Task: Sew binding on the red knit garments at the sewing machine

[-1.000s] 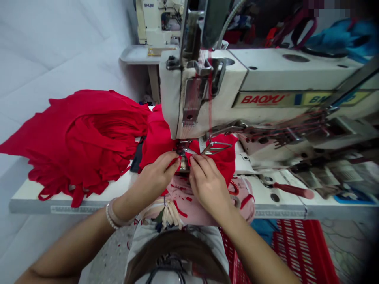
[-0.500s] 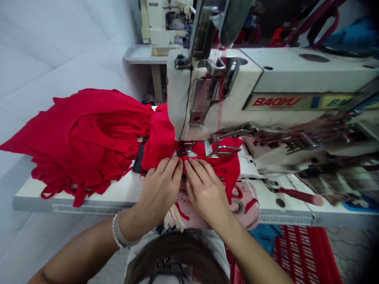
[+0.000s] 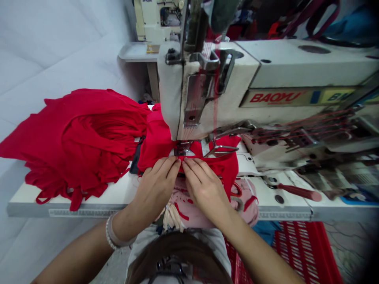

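Red fabric (image 3: 155, 136) lies under the presser foot (image 3: 182, 148) of a white sewing machine (image 3: 207, 106). Just in front of the foot, my left hand (image 3: 160, 185) grips the fabric's near edge with its fingers pressed together. Close beside it, my right hand (image 3: 205, 187) pinches the same edge, fingertips almost meeting the left ones. Part of the fabric spreads right, behind and beyond my right hand. Red threads run down the machine's head. My fingers hide the part of the edge they hold.
A big heap of red fabric pieces (image 3: 85, 138) lies on the left of the table. Pink cloth (image 3: 195, 207) with scissors (image 3: 237, 190) lies below my hands. A red-handled tool (image 3: 299, 192) rests at right. A red basket (image 3: 310, 248) stands below, and another machine (image 3: 151, 19) behind.
The view has shifted slightly, so the machine and heap appear a little further left. Both hands stay on the fabric edge in front of the presser foot.
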Demonstrator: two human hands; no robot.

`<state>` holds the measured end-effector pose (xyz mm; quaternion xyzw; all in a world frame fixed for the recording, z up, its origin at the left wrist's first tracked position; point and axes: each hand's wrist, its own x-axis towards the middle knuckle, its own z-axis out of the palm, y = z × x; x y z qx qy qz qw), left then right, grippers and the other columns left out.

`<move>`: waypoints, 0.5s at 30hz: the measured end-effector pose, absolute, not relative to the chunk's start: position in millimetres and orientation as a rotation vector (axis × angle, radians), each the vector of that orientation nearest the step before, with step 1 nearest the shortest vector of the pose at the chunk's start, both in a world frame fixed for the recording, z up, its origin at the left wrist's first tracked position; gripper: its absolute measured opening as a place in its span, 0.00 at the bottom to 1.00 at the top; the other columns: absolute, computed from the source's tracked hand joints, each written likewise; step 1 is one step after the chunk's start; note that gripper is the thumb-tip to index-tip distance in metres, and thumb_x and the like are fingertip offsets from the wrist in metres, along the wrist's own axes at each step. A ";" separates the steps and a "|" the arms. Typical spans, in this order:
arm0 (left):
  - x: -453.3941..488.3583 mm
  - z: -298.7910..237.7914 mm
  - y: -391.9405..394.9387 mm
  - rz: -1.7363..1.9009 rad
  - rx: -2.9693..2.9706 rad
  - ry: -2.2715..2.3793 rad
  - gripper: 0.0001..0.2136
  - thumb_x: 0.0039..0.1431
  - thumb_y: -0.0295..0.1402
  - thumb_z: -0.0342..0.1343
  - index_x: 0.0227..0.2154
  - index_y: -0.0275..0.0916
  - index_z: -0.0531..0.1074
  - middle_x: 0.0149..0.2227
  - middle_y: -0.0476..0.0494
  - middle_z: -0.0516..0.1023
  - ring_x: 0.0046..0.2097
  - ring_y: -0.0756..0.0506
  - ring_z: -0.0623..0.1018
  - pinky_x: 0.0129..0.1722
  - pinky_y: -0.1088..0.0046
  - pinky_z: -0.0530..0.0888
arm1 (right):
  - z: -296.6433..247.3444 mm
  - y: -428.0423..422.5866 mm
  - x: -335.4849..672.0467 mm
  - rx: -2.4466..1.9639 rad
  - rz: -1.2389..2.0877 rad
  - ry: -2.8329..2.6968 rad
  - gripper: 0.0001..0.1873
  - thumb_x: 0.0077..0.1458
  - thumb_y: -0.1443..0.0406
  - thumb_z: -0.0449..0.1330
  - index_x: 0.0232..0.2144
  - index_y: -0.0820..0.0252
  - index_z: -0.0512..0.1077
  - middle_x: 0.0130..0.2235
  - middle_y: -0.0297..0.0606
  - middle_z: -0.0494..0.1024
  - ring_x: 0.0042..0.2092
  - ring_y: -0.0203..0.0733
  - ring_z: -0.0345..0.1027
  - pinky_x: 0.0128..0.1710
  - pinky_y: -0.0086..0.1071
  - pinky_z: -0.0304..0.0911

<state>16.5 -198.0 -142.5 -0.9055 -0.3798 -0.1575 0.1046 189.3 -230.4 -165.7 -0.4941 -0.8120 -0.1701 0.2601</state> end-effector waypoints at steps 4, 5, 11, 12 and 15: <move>16.6 -144.1 -196.8 -0.471 -2.709 -1.127 0.19 0.65 0.23 0.45 0.58 0.30 0.64 0.56 0.34 0.71 0.53 0.40 0.71 0.47 0.65 0.74 | -164.0 -231.1 188.6 -1.342 -0.456 -2.187 0.17 0.59 0.74 0.54 0.50 0.77 0.74 0.52 0.52 0.76 0.54 0.53 0.66 0.52 0.43 0.70; 16.3 -144.4 -196.7 -0.468 -2.713 -1.118 0.20 0.65 0.23 0.45 0.59 0.31 0.64 0.56 0.34 0.71 0.53 0.40 0.71 0.47 0.65 0.74 | -163.4 -231.4 188.4 -1.344 -0.455 -2.185 0.17 0.60 0.74 0.54 0.49 0.77 0.74 0.52 0.51 0.76 0.53 0.53 0.66 0.51 0.43 0.70; 14.4 -143.2 -197.2 -0.485 -2.706 -1.084 0.19 0.64 0.21 0.45 0.56 0.30 0.67 0.55 0.34 0.72 0.52 0.40 0.72 0.42 0.65 0.76 | -162.1 -233.2 187.3 -1.352 -0.458 -2.186 0.18 0.60 0.74 0.54 0.50 0.77 0.73 0.52 0.51 0.76 0.53 0.53 0.65 0.50 0.42 0.69; 14.6 -143.0 -197.2 -0.491 -2.708 -1.080 0.19 0.63 0.21 0.45 0.56 0.30 0.68 0.55 0.34 0.72 0.52 0.40 0.72 0.42 0.65 0.76 | -162.0 -233.2 186.9 -1.359 -0.462 -2.183 0.18 0.60 0.74 0.54 0.51 0.77 0.73 0.52 0.51 0.76 0.53 0.53 0.64 0.50 0.42 0.69; 16.5 -143.0 -196.7 -0.490 -2.696 -1.088 0.18 0.63 0.21 0.46 0.55 0.30 0.68 0.55 0.34 0.73 0.51 0.39 0.73 0.39 0.64 0.76 | -161.0 -231.6 185.5 -1.402 -0.466 -2.177 0.18 0.61 0.73 0.53 0.51 0.76 0.73 0.52 0.50 0.76 0.53 0.53 0.64 0.48 0.42 0.68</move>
